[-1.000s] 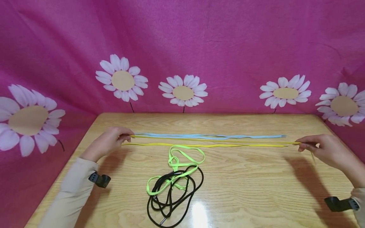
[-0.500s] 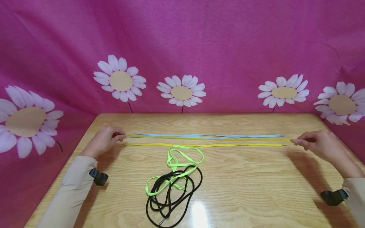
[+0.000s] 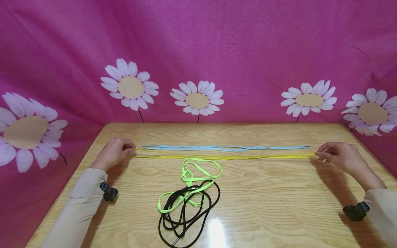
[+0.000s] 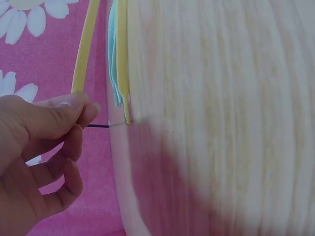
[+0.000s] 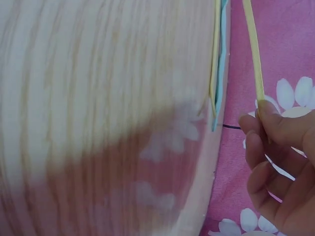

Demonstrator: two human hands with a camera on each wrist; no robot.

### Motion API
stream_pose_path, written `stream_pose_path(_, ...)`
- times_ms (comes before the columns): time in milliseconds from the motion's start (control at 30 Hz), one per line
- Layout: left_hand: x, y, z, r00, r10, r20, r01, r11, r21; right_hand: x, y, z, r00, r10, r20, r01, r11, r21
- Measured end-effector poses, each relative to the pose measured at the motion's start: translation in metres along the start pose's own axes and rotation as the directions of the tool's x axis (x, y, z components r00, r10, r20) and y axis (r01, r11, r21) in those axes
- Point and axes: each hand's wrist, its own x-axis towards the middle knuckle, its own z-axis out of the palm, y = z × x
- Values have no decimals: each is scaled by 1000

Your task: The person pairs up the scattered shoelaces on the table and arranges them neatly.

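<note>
A yellow shoelace [image 4: 84, 54] is stretched sideways between the two hands above the table. My left hand [image 3: 116, 151] pinches its left end between thumb and fingers. At the other end, my right hand [image 3: 341, 156] pinches the same lace [image 5: 254, 54], with a short tip showing among the fingers. A second yellow shoelace [image 4: 122, 59] lies straight on the wood, just nearer than the held one and partly overlapped by it in the head view. Light blue shoelaces [image 3: 198, 148] lie stretched out side by side behind them.
A neon green shoelace [image 3: 203, 160] lies loosely looped at the table's middle, partly over a tangled black round cord [image 3: 206, 215] with metal tips. The wooden table [image 3: 273, 206] meets a pink cloth [image 3: 248, 51] with printed daisies at the back and sides.
Both hands have shifted slightly left with the held yellow lace. Its right part has come down and toward the lying yellow lace, and the loose tail under the right hand no longer shows.
</note>
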Motion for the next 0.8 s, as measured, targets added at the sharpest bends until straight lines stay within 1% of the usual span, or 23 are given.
stream_pose_path(167, 1, -1, 1, 999, -30, 14, 30, 999, -27, 3, 3, 3, 1000, 16, -3, -16, 1000, -11)
stream_pose_path(333, 1, -3, 4, 999, -33, 25, 34, 999, -39, 4, 9, 12, 1000, 1, -12, -2, 1000, -10)
stream_pose_path(467, 1, -4, 6, 999, -31, 38, 32, 999, -29, 6, 14, 17, 999, -21, -27, 20, 1000, -13)
stream_pose_path(533, 1, -4, 7, 999, -32, 43, 33, 999, -18, 7, 16, 18, 1000, -15, -21, 15, 1000, -12)
stream_pose_path(700, 1, -7, 10, 997, -44, 69, 45, 999, -10, 9, 16, 19, 1000, -14, -15, 14, 1000, -14)
stream_pose_path(800, 1, -9, 12, 995, -56, 82, 57, 998, -10, 11, 16, 21, 999, -32, -19, 31, 999, -23)
